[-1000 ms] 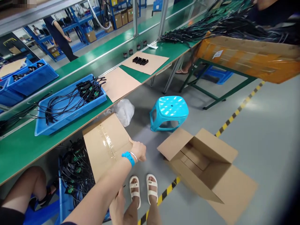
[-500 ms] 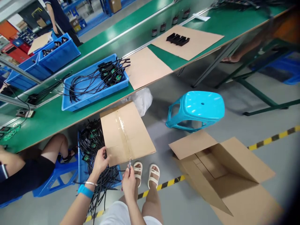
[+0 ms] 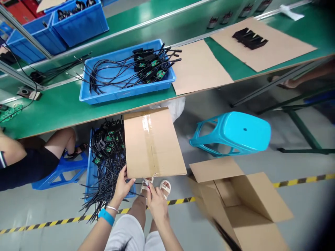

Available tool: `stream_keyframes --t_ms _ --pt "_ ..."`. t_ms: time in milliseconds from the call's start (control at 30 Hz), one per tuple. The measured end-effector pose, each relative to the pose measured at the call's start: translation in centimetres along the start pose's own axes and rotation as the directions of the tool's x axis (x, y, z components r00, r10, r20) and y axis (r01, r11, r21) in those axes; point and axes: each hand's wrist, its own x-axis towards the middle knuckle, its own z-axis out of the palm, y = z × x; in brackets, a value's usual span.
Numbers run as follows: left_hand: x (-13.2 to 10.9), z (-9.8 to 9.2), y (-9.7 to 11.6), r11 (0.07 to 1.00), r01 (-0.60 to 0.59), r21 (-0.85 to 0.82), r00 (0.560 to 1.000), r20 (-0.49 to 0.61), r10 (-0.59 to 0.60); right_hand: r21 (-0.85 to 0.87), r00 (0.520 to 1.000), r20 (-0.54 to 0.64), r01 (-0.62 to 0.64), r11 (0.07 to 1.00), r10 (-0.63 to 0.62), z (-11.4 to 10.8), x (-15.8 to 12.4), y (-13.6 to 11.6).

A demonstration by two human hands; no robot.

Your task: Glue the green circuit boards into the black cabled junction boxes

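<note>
A closed cardboard box (image 3: 164,146) with clear tape along its middle seam stands in front of me, below the bench edge. My left hand (image 3: 123,184) grips the box's near left corner. Close to the near edge, where the tape ends, my right hand (image 3: 157,202) is closed on a small tool with a metal tip (image 3: 146,182); the tool is mostly hidden by the fingers. Left of the box, a blue crate (image 3: 91,174) on the floor holds a heap of black cables with green circuit boards (image 3: 108,139).
A blue tray (image 3: 110,97) of cabled parts and cardboard sheets (image 3: 201,69) lie on the green bench (image 3: 60,116). A turquoise stool (image 3: 246,130) and an open carton (image 3: 261,195) stand right. A seated person (image 3: 28,160) is at left.
The view has shifted, so the bench appears nearer and tilts less. Both hands stay at the box's near edge, the right one still holding the tool.
</note>
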Motion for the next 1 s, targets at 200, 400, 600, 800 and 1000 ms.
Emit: stream_keyframes --t_ms 200,400,600,800,1000 --pt "-0.2 0.6 -0.6 1.0 0.021 -0.015 0.999 -0.047 -0.022 -0.133 0.999 0.029 0.029 0.991 -0.026 -0.5 0.1 -0.2" --pt "-0.7 1.7 -0.6 0.999 0.01 -0.042 0.995 -0.1 -0.014 -0.169 0.999 -0.037 -0.038 0.985 0.032 -1.0 0.8 0.7" --pt "-1.3 2.6 -1.5 0.997 0.068 -0.034 0.981 -0.178 -0.073 -0.161 0.944 -0.206 -0.292 0.943 0.257 -5.0 1.9 4.9" --pt "-3.5 5.8 -1.5 0.949 0.29 -0.125 0.867 -0.385 -0.316 -0.133 0.923 -0.21 -0.355 0.925 0.324 -9.3 0.1 8.2" --pt "-2.6 8.2 3.0 0.975 0.188 -0.115 0.868 -0.445 -0.22 0.13 0.886 -0.023 -0.456 0.88 0.462 -13.4 2.3 10.2"
